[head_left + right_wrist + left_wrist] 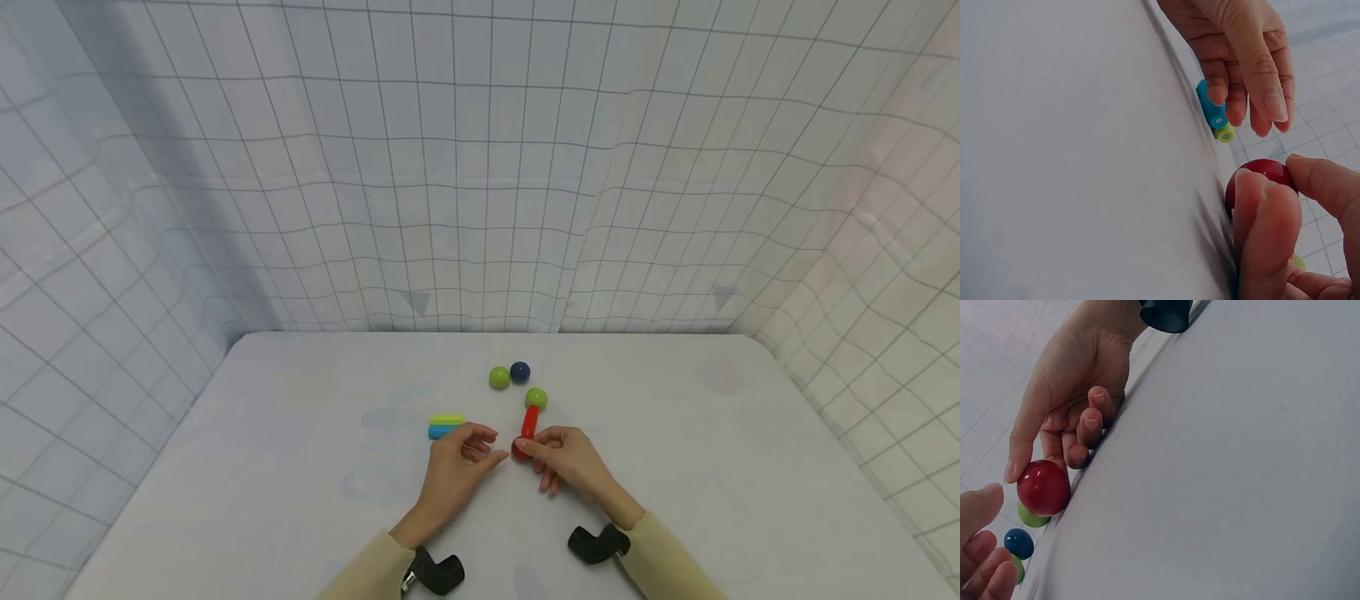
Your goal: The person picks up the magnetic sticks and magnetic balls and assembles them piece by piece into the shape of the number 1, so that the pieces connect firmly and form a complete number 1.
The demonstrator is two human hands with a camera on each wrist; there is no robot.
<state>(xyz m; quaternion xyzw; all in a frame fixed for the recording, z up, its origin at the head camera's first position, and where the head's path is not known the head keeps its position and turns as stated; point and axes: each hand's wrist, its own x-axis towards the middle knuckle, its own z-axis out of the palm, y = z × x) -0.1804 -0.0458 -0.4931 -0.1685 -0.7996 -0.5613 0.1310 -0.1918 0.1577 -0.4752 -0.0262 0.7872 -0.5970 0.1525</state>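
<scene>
My right hand (566,458) pinches a glossy red ball (519,451) between thumb and fingers, low over the white table. From the ball a red stick (530,422) points away, its far end at a green ball (536,398). The left wrist view shows the red ball (1044,489) large, with the right thumb and fingers on it. To the left of the ball is my left hand (459,458), fingers loosely bent, nothing between them. Just beyond its knuckles lie a yellow-green stick (447,419) and a blue stick (442,432), side by side.
Farther back on the table (675,467) sit another green ball (499,377) and a dark blue ball (520,372), close together. White gridded sheeting (480,208) rises behind the table and along both sides.
</scene>
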